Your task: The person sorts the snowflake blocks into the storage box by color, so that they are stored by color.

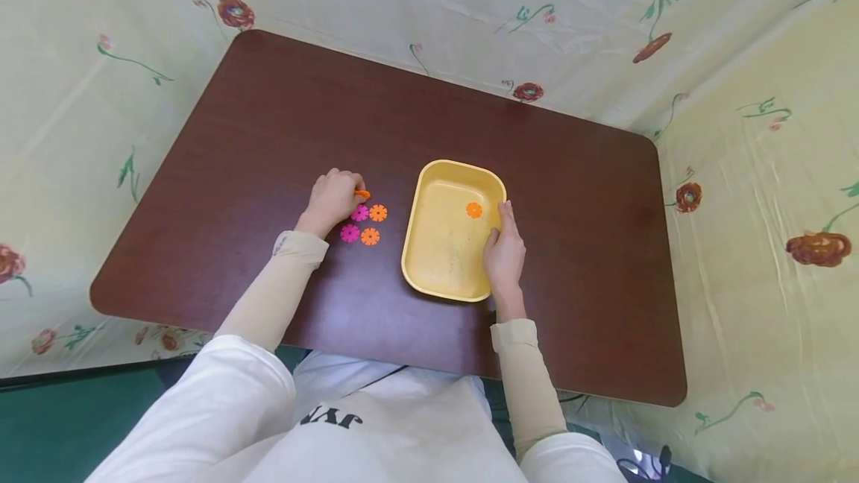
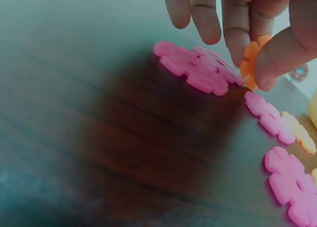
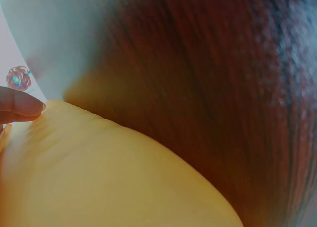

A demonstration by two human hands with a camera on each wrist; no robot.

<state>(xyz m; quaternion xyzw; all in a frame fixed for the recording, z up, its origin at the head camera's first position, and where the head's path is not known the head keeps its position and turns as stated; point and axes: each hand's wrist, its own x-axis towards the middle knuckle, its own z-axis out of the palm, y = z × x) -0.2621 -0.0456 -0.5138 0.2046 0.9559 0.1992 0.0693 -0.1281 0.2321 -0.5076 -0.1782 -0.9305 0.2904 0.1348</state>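
Table [image 1: 268,140]: dark brown wood. It carries everything you work with, inside walls of flowered cloth [image 1: 80,95].
Tray [image 1: 429,259]: yellow, shallow, right of centre, within easy reach of both hands. One orange disc [image 1: 473,209] lies inside, near the right wall.
Your right hand [image 1: 505,252]: fingers fairly straight along the tray's right rim, touching it, probably to keep it from sliding. The grip closes on nothing.
Your left hand [image 1: 333,198]: just left of the tray, thumb and fingertip pinching an orange flower disc [image 2: 251,61] on edge. The grip is narrow.
Loose discs: two pink [image 1: 350,233] and two orange [image 1: 370,236], flat in a tight cluster between your left hand and the tray.
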